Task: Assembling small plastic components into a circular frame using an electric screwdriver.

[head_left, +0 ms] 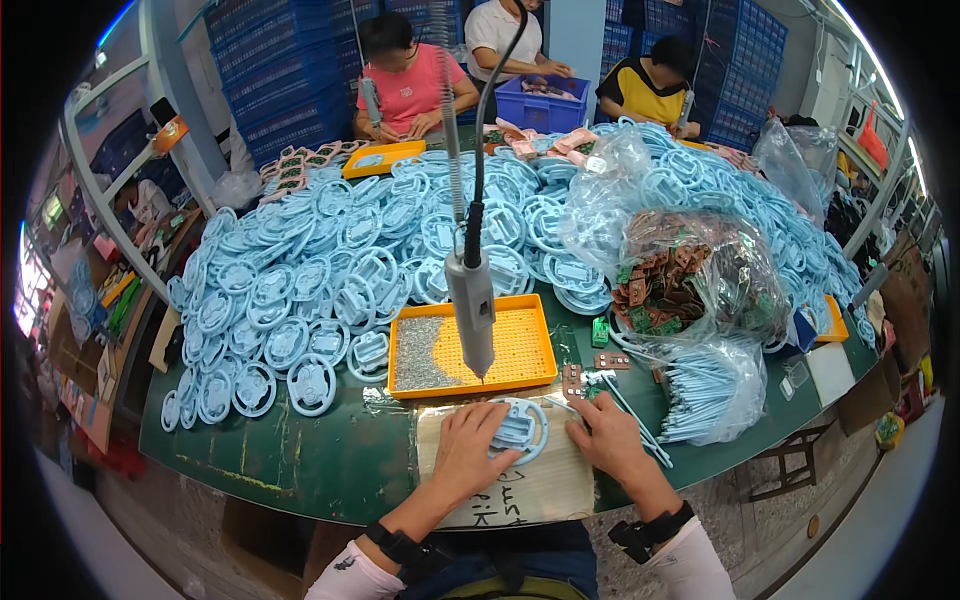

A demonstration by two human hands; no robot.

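Note:
My left hand (465, 440) grips the edge of a light blue plastic steering-wheel-shaped part (518, 428), laid hollow side up over a cardboard sheet (560, 480). To its right, my right hand (608, 436) is closed, thumb and fingers pinched on a thin pale stick (558, 403) whose end points toward the wheel part. Just beyond the wheel part hangs a grey electric screwdriver (472, 310), bit down. Behind it sits a yellow tray (548, 355) of small metal screws (420, 358).
Piled light blue wheel parts (285, 340) cover much of the green table (230, 455). Brown and green circuit boards (665, 285) fill a clear bag at right, beside bagged pale blue sticks (705, 390). Loose boards (612, 360) lie near my right hand. Several people work across the table.

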